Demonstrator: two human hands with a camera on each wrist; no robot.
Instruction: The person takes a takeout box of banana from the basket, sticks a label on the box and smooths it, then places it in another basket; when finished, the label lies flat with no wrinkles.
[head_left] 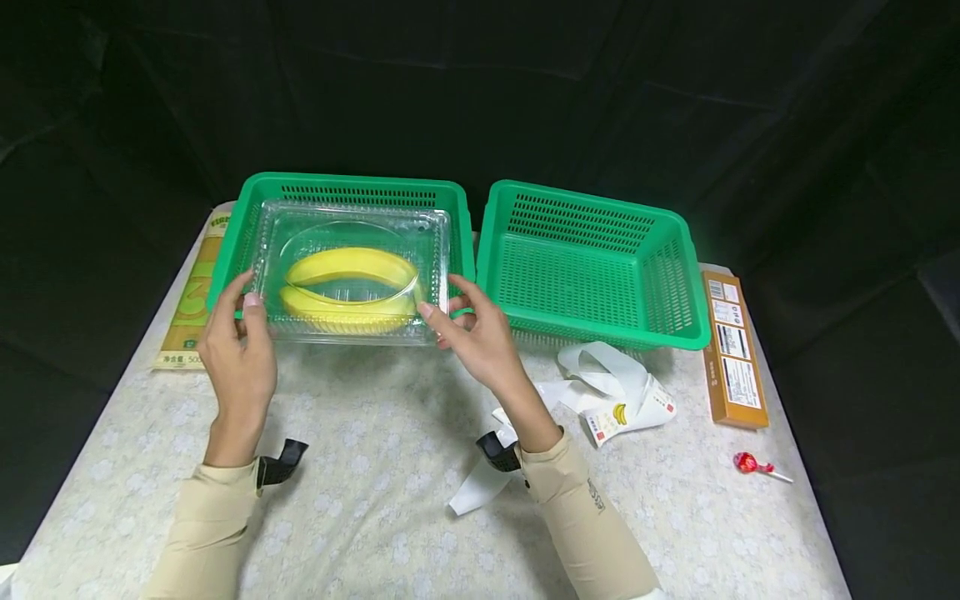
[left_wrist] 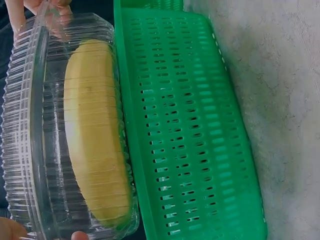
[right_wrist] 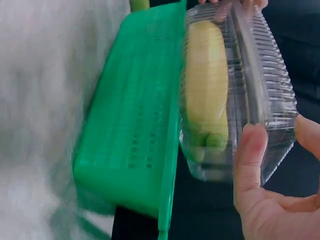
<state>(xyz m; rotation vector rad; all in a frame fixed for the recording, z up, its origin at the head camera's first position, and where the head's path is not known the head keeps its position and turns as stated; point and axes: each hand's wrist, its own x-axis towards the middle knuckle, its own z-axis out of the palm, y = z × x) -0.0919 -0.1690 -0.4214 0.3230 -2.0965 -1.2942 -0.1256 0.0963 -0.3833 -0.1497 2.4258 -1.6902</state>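
A clear plastic clamshell box (head_left: 360, 218) with bananas (head_left: 352, 265) inside is held level over the front part of the left green basket (head_left: 352, 185). My left hand (head_left: 242, 358) grips its left end, and my right hand (head_left: 480, 333) pinches the right end with thumb and fingers. The left wrist view has the box (left_wrist: 30, 125) beside the basket's rim, one banana (left_wrist: 95, 135) plain through the wall. In the right wrist view my right hand (right_wrist: 275, 200) has its thumb on the box (right_wrist: 260, 75).
A second green basket (head_left: 570, 283) stands to the right. Crumpled white paper strips with a banana print (head_left: 637, 408) lie before it. Farther right are an orange box (head_left: 735, 350) and a red lollipop (head_left: 746, 462). A yellow-green package (head_left: 187, 308) lies left of the left basket.
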